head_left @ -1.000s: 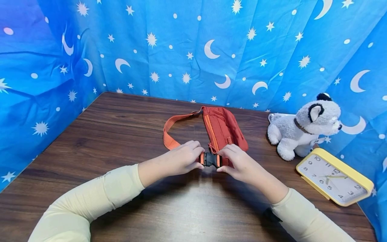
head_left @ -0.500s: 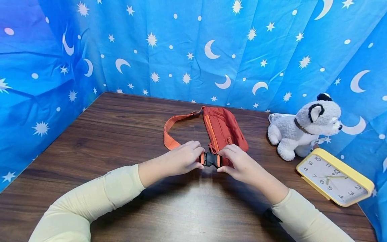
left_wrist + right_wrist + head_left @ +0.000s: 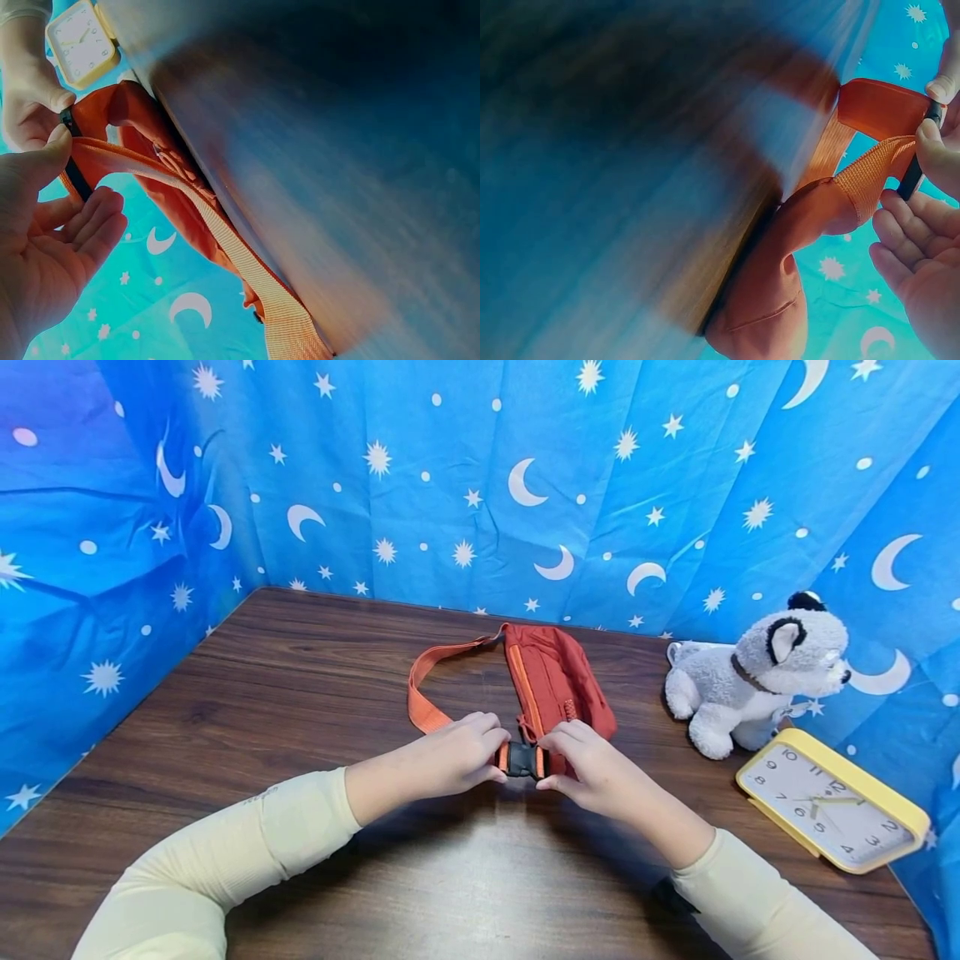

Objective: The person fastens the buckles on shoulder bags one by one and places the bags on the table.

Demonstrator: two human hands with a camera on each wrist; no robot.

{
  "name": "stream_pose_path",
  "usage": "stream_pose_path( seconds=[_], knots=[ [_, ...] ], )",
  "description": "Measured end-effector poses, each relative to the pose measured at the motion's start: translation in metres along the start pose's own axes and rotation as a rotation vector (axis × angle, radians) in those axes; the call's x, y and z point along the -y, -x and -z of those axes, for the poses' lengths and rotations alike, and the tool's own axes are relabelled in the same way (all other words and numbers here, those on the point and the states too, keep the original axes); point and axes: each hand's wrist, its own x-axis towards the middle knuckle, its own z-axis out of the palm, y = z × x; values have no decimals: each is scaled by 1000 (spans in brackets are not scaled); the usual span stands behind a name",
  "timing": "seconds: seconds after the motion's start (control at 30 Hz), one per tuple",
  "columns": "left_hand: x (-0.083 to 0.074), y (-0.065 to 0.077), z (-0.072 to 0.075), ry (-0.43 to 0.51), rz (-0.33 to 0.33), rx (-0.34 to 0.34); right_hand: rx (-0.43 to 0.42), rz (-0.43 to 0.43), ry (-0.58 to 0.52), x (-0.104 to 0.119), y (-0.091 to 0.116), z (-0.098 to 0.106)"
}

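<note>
A black side-release buckle [image 3: 522,760] sits between both hands in the head view, its two halves joined. My left hand [image 3: 467,753] pinches its left end, where the orange strap [image 3: 426,685] loops through, between thumb and fingers. My right hand [image 3: 588,766] pinches the right end the same way. Behind them the rust-red waist bag [image 3: 558,681] lies on the table, its orange zip facing left. In the left wrist view, the strap [image 3: 247,262] runs from the left hand [image 3: 64,240] down along the tabletop. The right wrist view shows the right hand [image 3: 926,232] with webbing at its thumb.
A grey and white plush dog [image 3: 750,672] sits at the table's back right. In front of it a yellow clock [image 3: 832,802] leans back near the right edge. Blue star-and-moon cloth [image 3: 450,485] hangs behind the brown wooden table [image 3: 300,635].
Both hands have come slightly nearer each other, and the buckle halves sit closer together than before. The bag, dog and clock stay where they were.
</note>
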Motion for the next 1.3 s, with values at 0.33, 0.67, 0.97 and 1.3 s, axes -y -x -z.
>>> stream_pose_path(
  seconds=[0.33,0.67,0.97,1.3],
  knots=[
    [1,0,-1,7,-9,-14,-8,1,-1,0,-1,0],
    [1,0,-1,14,-16,-11,4,-7,-35,-4,1,-1],
    [0,0,-1,-2,2,16,7,-8,-32,-5,1,0],
    [-2,0,-1,-32,40,78,-1,15,11,-4,1,-3]
  ],
)
